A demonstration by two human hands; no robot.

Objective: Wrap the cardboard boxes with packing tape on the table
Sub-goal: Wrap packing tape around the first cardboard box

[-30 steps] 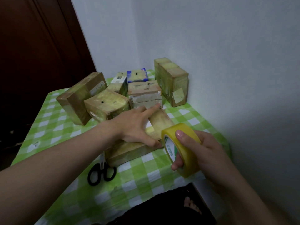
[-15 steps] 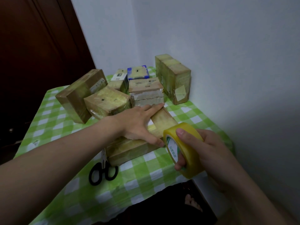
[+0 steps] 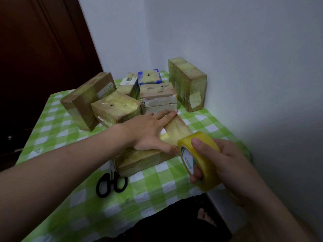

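Boxes, cardboard, tape-wrapped: one long flat brown cardboard box [image 3: 145,159] is laid at the near middle of the table [image 3: 157,193], which is covered by a green-and-white checked cloth. Left hand [image 3: 148,131] is spread flat on the box's top, fingers straight, nothing gripped. Right hand [image 3: 227,161] is curled round a yellow roll of packing tape [image 3: 207,165], thumb on the outer band; the roll is held at the box's near right corner, beside the left thumb. Black-handled scissors [image 3: 111,184] are laid just beside the box's near left end. Further wrapped cardboard boxes [image 3: 157,95] are grouped at the table's far end.
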